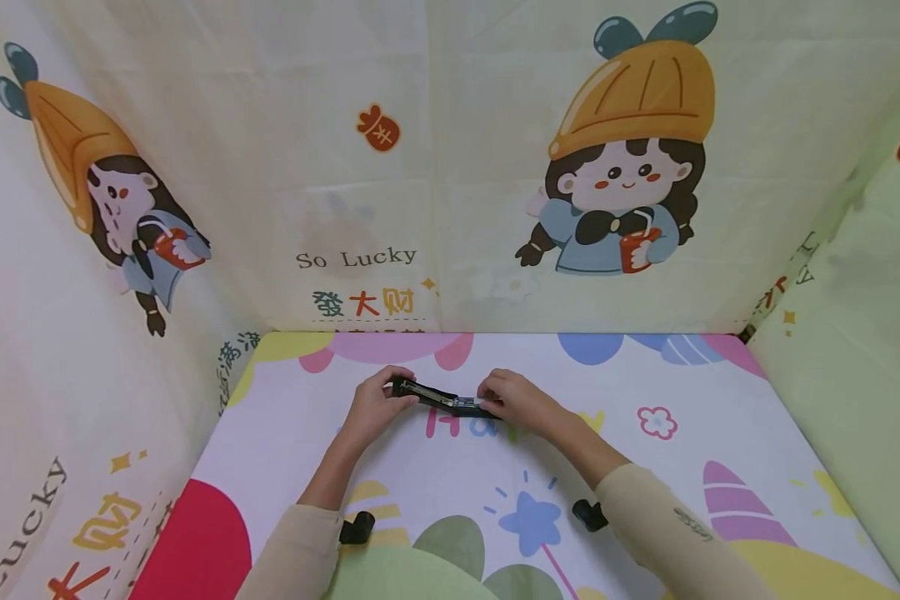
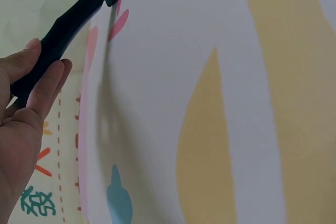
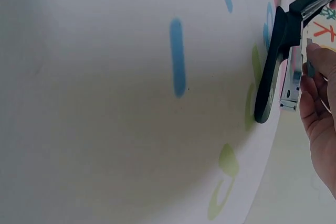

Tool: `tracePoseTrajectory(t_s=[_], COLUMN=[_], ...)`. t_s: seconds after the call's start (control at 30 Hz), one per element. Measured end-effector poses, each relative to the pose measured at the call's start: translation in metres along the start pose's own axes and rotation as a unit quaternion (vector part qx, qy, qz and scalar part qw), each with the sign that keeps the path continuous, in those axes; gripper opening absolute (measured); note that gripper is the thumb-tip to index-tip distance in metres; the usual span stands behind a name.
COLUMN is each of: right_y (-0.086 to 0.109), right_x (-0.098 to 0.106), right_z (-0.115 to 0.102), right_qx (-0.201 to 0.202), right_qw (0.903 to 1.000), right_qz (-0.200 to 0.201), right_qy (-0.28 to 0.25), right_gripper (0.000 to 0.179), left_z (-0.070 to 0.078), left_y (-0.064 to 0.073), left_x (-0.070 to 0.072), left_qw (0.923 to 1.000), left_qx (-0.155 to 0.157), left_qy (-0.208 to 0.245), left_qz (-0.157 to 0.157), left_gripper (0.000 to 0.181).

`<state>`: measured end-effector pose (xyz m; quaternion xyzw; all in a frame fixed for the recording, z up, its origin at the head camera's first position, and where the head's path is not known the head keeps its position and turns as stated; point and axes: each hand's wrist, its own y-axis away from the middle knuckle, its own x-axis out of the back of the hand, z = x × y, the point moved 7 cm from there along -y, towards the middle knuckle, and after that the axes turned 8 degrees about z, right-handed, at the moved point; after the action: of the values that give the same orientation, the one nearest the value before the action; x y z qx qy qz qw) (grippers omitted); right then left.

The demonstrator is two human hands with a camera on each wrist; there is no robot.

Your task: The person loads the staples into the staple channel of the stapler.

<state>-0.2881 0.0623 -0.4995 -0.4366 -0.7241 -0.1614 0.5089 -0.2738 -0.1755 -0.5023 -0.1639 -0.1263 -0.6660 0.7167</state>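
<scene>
A black stapler point(image 1: 438, 398) is spread wide above the patterned table, its metal magazine point(image 3: 292, 80) exposed in the right wrist view. My left hand point(image 1: 371, 412) grips one arm of it, thumb on one side and fingers on the other. In the left wrist view that arm of the stapler point(image 2: 58, 32) slants up from the left hand point(image 2: 23, 135). My right hand point(image 1: 521, 402) is beside the magazine, pinching a small grey metal strip point(image 3: 310, 59) that looks like a row of staples. The black base lies close over the tabletop.
The table point(image 1: 630, 500) has a white cover with colourful printed shapes. Printed cloth walls point(image 1: 480, 167) rise behind it and at both sides. A black wrist-camera piece point(image 1: 357, 527) juts from the left sleeve, and another black piece point(image 1: 589, 515) from the right.
</scene>
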Motion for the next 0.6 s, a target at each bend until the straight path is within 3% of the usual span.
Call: tracePoseTrajectory(t_s=[0.6], right_y=[-0.0033], right_x=[-0.0056], right_z=[-0.0035], right_qx=[0.008], right_qw=[0.9999], right_qz=[0.0], right_qy=[0.007], right_gripper=[0.016], left_z=[-0.0005], left_y=[-0.0009], left_x=[-0.0008], left_qw=[1.0], left_qx=[-0.001], left_qy=[-0.009], left_qz=[0.001], left_gripper=[0.037])
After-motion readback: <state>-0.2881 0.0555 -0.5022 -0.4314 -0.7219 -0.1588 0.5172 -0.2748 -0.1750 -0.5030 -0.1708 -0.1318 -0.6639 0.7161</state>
